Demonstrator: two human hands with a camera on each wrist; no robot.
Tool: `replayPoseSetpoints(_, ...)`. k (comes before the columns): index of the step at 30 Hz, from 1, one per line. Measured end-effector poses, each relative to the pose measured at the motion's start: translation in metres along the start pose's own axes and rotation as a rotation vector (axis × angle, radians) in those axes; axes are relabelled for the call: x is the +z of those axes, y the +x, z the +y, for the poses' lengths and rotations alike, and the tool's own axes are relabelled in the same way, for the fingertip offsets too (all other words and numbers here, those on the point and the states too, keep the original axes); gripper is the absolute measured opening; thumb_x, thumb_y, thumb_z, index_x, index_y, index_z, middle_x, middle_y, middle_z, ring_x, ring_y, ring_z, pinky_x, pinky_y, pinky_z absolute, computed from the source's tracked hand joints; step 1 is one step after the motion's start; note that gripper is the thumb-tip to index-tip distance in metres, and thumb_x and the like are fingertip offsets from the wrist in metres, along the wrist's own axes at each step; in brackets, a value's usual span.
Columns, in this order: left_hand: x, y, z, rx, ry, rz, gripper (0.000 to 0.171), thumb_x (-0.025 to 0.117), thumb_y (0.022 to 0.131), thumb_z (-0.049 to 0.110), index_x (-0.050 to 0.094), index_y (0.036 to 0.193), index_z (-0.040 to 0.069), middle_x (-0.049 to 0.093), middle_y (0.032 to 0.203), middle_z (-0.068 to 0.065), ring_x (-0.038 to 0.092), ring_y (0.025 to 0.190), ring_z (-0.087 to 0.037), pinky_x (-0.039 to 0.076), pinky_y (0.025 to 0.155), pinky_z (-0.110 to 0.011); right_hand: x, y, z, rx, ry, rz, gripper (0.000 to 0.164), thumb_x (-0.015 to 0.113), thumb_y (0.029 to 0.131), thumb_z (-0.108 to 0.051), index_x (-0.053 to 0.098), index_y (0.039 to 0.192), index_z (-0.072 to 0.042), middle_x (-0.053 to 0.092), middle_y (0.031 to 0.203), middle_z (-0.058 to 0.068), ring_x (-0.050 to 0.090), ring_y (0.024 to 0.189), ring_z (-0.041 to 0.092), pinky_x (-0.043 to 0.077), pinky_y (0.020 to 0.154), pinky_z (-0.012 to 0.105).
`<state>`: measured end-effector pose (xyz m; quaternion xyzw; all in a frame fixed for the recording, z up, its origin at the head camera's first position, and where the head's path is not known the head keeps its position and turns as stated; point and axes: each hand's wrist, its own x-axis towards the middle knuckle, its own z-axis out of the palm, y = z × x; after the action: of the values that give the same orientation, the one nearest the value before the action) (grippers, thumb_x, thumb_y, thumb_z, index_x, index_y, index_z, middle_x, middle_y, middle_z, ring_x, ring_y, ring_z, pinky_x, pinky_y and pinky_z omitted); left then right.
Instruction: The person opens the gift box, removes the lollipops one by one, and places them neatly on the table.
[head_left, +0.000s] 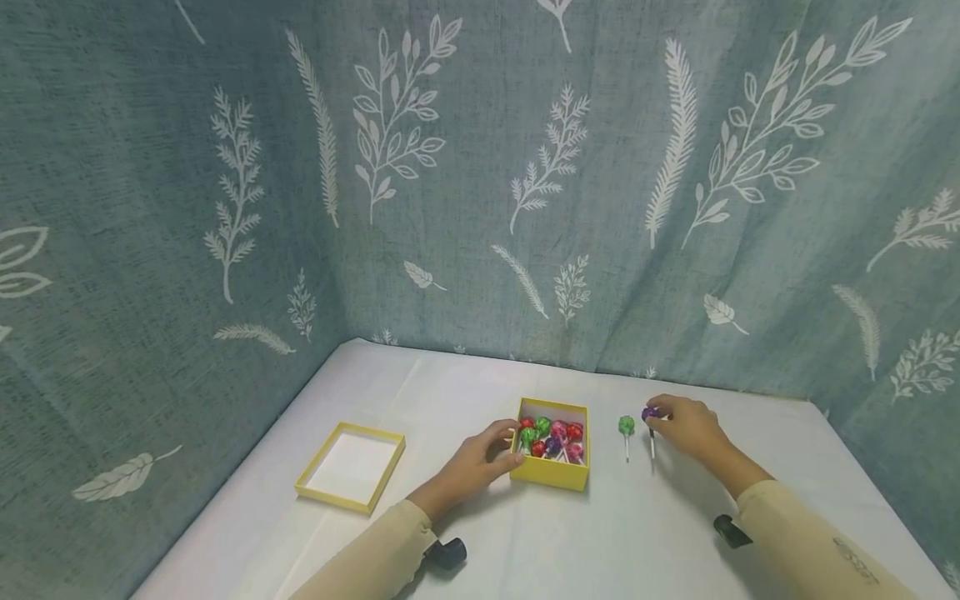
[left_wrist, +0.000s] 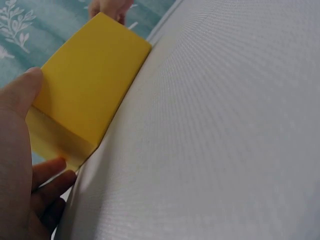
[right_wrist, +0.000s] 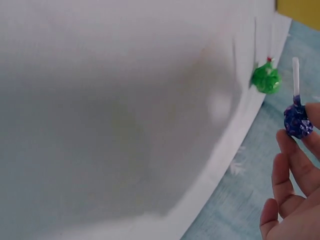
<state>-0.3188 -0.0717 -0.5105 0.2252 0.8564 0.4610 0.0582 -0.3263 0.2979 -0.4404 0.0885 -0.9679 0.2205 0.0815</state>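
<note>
An open yellow box [head_left: 551,474] holds several lollipops in red, green, pink and purple wrappers. My left hand [head_left: 480,458] holds the box by its left side, thumb near the front corner and fingers along the left wall. In the left wrist view the thumb lies by the edge of the yellow box [left_wrist: 95,75]. Right of the box, my right hand [head_left: 690,427] pinches the wrapped head of a purple lollipop [right_wrist: 298,122], its white stick pointing away from the fingers. Beside it a green lollipop [head_left: 626,426] lies on the table.
A shallow yellow-rimmed lid [head_left: 350,506] lies inside up on the white table [head_left: 480,550], left of the box. Teal curtains [head_left: 480,200] with white leaf prints rise behind the table and along its left side.
</note>
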Motion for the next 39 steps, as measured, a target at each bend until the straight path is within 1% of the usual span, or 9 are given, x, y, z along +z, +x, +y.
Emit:
replayPoseSetpoints(8, 0.0, 0.001, -0.002, -0.003, -0.007, -0.001, 0.062, 0.059, 0.091, 0.057, 0.042, 0.145, 0.032, 0.054, 0.138, -0.005, 0.053, 0.124, -0.022, 0.036, 0.106, -0.052, -0.002, 0.005, 0.006, 0.057, -0.035, -0.087, 0.029, 0.064, 0.09, -0.019, 0.065, 0.112, 0.0, 0.07, 0.102, 0.018, 0.061, 0.098, 0.043, 0.038, 0.077, 0.06)
replayPoseSetpoints(16, 0.001, 0.0, -0.003, 0.0, -0.008, 0.006, 0.059, 0.06, 0.091, 0.055, 0.043, 0.143, 0.034, 0.056, 0.136, -0.004, 0.053, 0.124, -0.022, 0.034, 0.107, -0.053, 0.006, 0.011, 0.014, 0.072, -0.059, -0.139, 0.025, 0.066, 0.089, -0.018, 0.067, 0.108, -0.002, 0.071, 0.1, 0.016, 0.062, 0.096, 0.042, 0.039, 0.076, 0.059)
replayPoseSetpoints(22, 0.0, -0.001, 0.001, 0.005, -0.009, 0.005, 0.058, 0.059, 0.092, 0.055, 0.043, 0.143, 0.033, 0.055, 0.136, -0.005, 0.052, 0.124, -0.022, 0.033, 0.107, -0.054, 0.012, 0.014, 0.019, 0.077, -0.064, -0.134, 0.024, 0.067, 0.088, -0.019, 0.068, 0.105, -0.002, 0.071, 0.099, 0.014, 0.062, 0.096, 0.041, 0.039, 0.076, 0.061)
replayPoseSetpoints(28, 0.0, -0.001, 0.001, 0.012, -0.002, 0.005, 0.058, 0.059, 0.092, 0.054, 0.043, 0.143, 0.032, 0.056, 0.135, -0.004, 0.053, 0.123, -0.022, 0.034, 0.107, -0.054, 0.017, 0.017, 0.021, 0.091, -0.076, -0.149, 0.026, 0.066, 0.088, -0.021, 0.067, 0.105, -0.002, 0.071, 0.101, 0.014, 0.062, 0.098, 0.041, 0.04, 0.077, 0.061)
replayPoseSetpoints(35, 0.001, 0.0, -0.001, 0.021, -0.006, 0.006, 0.058, 0.059, 0.092, 0.055, 0.043, 0.143, 0.033, 0.056, 0.135, -0.003, 0.053, 0.123, -0.022, 0.034, 0.107, -0.053, 0.018, 0.018, 0.018, 0.106, -0.083, -0.152, 0.026, 0.064, 0.089, -0.02, 0.067, 0.107, -0.002, 0.07, 0.103, 0.016, 0.061, 0.099, 0.042, 0.041, 0.078, 0.06)
replayPoseSetpoints(39, 0.001, 0.0, -0.001, 0.017, -0.005, 0.005, 0.059, 0.059, 0.092, 0.055, 0.043, 0.143, 0.033, 0.056, 0.135, -0.002, 0.053, 0.123, -0.021, 0.034, 0.107, -0.053, 0.016, 0.016, 0.017, 0.089, -0.078, -0.152, 0.026, 0.064, 0.089, -0.02, 0.067, 0.107, -0.001, 0.069, 0.104, 0.018, 0.061, 0.099, 0.043, 0.044, 0.081, 0.061)
